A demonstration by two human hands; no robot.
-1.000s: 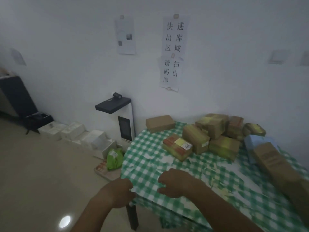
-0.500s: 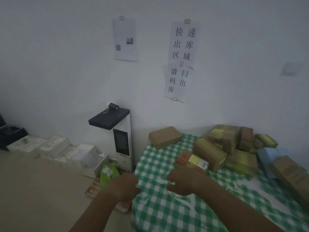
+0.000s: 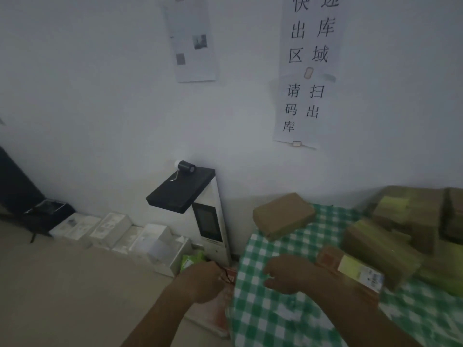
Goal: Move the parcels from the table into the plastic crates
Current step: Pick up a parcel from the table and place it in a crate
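Here the white wall (image 3: 100, 96) fills the far side, with a tall paper sign (image 3: 309, 71) of black characters and a smaller printed sheet (image 3: 191, 38) taped up to its left. Below on the right sits the worktop (image 3: 275, 319) under a green-and-white checked cloth. A heap of brown parcels (image 3: 411, 221) banded with yellow-green tape is stacked at the far right of it, close to the wall. One plain brown parcel (image 3: 283, 215) lies apart at the far left corner of the cloth. A reddish-brown parcel with a yellow label (image 3: 355, 267) lies nearer, just right of the right hand. Left of the worktop a white kiosk with a black top and dark screen (image 3: 198, 209) stands on the floor against the wall, a small black cylinder (image 3: 186, 167) resting on its top. A row of white boxes (image 3: 112, 231) runs along the floor further left, with a green packet (image 3: 191, 259) near the foot of the kiosk. The left hand (image 3: 203, 281) hangs off the near left edge of the worktop, over the floor, fingers loosely curled and holding nothing. The right hand (image 3: 290, 274) hovers over the cloth, fingers also loosely bent and empty; whether it touches the labelled parcel I cannot tell, the picture being blurred
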